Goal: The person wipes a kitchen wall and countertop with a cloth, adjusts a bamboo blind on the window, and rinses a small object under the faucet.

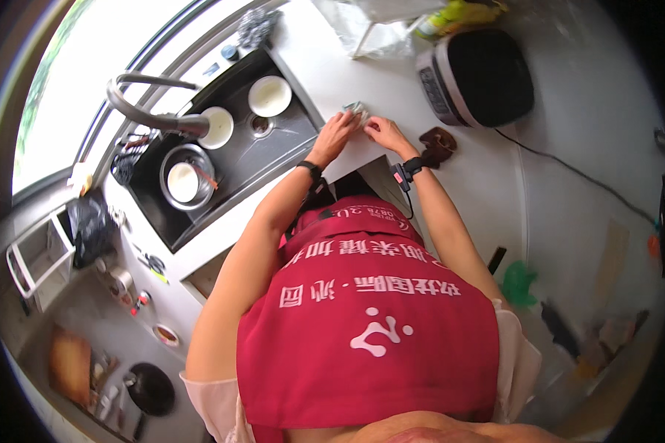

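Note:
On the white counter right of the black sink (288, 145), a small crumpled cloth or wipe (358, 109) lies under my fingers. My left hand (337, 133) has its fingers on the cloth from the left. My right hand (383, 132) touches or nearly touches its right edge with bent fingers; whether it pinches the cloth is unclear. A brown crumpled cloth or pouch (439, 145) rests beside my right wrist. In the sink stand two white bowls, one near the drain (270, 96) and one partly behind the faucet (220, 128), and a metal basin (169, 166) holding another white bowl (183, 183).
The gooseneck faucet (144, 117) arches over the sink. A black-topped appliance (490, 77) with a cord stands at the right. Scissors (154, 262) lie on the counter left of the sink. At lower left is a black frying pan (151, 389).

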Demonstrator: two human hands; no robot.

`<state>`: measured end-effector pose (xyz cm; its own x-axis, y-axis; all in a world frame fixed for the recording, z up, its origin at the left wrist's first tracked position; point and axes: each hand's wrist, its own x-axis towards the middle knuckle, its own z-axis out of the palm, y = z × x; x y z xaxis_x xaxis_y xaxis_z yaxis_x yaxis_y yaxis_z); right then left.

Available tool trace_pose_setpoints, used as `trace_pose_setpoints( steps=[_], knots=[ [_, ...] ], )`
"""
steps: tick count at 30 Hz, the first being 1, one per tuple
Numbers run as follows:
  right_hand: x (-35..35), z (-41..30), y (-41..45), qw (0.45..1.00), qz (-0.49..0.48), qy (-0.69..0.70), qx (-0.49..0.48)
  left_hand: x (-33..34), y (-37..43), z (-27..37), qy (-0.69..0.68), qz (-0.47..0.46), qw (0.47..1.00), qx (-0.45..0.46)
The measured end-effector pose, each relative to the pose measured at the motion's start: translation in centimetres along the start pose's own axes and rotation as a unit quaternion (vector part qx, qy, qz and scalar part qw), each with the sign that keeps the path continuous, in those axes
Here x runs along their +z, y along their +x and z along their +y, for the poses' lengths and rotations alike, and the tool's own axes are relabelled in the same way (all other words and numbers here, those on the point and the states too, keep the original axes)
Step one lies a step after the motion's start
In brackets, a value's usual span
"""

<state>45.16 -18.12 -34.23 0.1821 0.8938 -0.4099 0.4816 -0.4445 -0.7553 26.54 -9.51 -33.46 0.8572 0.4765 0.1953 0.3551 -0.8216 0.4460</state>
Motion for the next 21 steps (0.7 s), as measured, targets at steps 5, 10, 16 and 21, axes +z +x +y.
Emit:
trace_pose_setpoints(
  steps=[5,10,16,21],
  knots=[
    [-6.5,-0.8,-4.9,0.937,0.267,-0.212,-0.08,-0.9,-2.6,1.0,-0.031,-0.063,0.997,0.03],
    [-7.5,4.4,-11.1,0.889,0.301,-0.342,0.058,-1.3,-2.7,1.5,-0.039,-0.08,0.993,0.072],
    [-7.5,8.1,-18.9,0.894,0.334,-0.288,0.079,-1.9,-2.4,1.6,-0.075,-0.092,0.991,0.056],
    [-8.8,15.6,-28.3,0.863,0.397,-0.19,0.248,-0.9,-2.5,0.5,-0.083,-0.109,0.987,0.083]
  ],
)
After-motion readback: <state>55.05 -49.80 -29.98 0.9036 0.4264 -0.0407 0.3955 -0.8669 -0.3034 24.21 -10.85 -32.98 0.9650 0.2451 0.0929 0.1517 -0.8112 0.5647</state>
